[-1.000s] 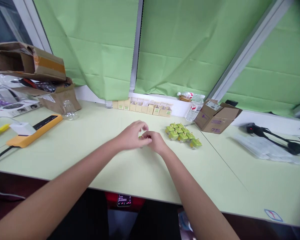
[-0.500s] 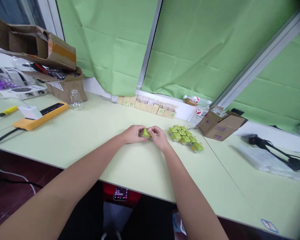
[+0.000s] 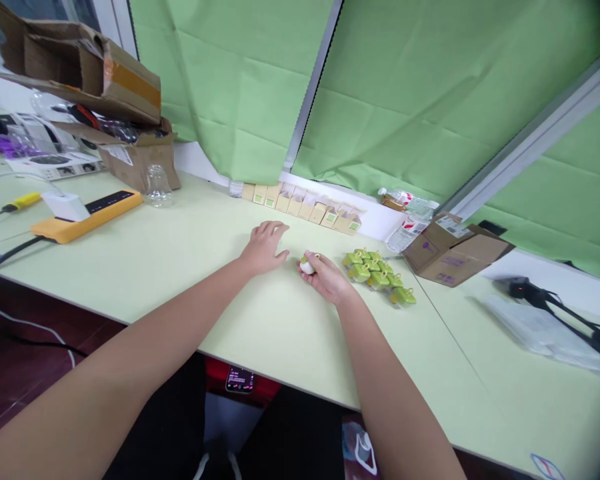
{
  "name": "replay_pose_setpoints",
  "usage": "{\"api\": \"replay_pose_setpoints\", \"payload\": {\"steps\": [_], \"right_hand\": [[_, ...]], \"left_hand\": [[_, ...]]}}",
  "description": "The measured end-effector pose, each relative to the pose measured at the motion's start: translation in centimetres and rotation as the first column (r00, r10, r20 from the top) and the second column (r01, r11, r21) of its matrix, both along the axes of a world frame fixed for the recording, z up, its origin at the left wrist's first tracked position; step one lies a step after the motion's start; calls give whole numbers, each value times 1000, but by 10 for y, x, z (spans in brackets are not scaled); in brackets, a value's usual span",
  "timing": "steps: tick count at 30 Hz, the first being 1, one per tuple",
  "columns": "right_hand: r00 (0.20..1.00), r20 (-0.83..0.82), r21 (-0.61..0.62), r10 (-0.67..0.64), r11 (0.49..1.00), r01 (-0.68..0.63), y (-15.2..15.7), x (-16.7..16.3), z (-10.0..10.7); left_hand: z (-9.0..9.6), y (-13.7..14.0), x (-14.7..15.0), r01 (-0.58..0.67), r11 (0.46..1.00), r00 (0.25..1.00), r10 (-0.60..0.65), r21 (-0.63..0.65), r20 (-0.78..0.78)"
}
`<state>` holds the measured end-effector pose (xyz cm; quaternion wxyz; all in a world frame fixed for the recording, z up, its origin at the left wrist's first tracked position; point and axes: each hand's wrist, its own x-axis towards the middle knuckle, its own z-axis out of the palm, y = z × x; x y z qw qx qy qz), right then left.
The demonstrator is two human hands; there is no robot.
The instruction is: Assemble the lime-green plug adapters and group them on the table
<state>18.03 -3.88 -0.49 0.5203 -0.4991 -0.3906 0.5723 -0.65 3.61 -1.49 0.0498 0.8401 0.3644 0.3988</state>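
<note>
My right hand [image 3: 326,277] is closed around a small green-lidded container [image 3: 307,267] whose pale whitish side faces up. A small yellowish loop shows by the thumb. To the left, my left hand [image 3: 265,248] is open over the table, fingers spread, apart from the container and holding nothing. Just right of my right hand stands a cluster of similar green-lidded containers [image 3: 375,269] with clear bodies and loops on top. One more such container [image 3: 403,297] sits at the cluster's near right end.
Several small cardboard boxes [image 3: 307,207] line the wall. Plastic bottles [image 3: 405,230] and a brown carton [image 3: 450,250] stand at back right. A clear jar [image 3: 157,187], an orange power strip [image 3: 93,215] and a yellow screwdriver [image 3: 25,201] lie left. A plastic bag [image 3: 535,327] lies right.
My left hand has let go of the container and moved away to the left, its fingers opening. The container stays in my right hand, now turned with its whitish side showing.
</note>
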Motion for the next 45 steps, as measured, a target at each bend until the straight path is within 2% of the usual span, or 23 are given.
{"api": "replay_pose_setpoints", "payload": {"steps": [2, 4, 9, 15, 21, 26, 32, 37, 41, 45], "right_hand": [[998, -11, 26, 55, 998, -55, -2, 2, 1], [995, -14, 35, 100, 994, -100, -3, 4, 1], [982, 171, -30, 84, 996, -80, -3, 9, 0], [920, 306, -29, 243, 969, -246, -4, 12, 2], [910, 366, -23, 195, 979, -201, -4, 8, 2], [917, 352, -19, 186, 981, -192, 1, 3, 1], [913, 393, -39, 109, 994, -102, 2, 0, 1], [890, 447, -38, 87, 996, -79, -2, -2, 0], [818, 575, 38, -2, 999, -24, -2, 0, -2], [651, 750, 180, -118, 983, -29, -2, 5, -6]], "left_hand": [[7, -15, 7, 204, 978, 978, -202, 45, -46], [8, -26, 15, 345, 939, 938, -344, 10, -49], [-3, -28, 23, 450, 886, 893, -449, -107, 42], [-5, -24, 20, 468, 871, 883, -451, -151, 131], [0, -34, 25, 553, 810, 833, -531, -195, 159], [-7, -28, 32, 571, 785, 819, -524, -240, 236], [-11, -26, 34, 591, 760, 801, -515, -269, 306], [-9, -27, 29, 620, 690, 782, -505, -373, 365], [-9, -23, 24, 581, 684, 812, -450, -442, 372], [-11, -20, 22, 549, 699, 833, -411, -459, 371]]}}
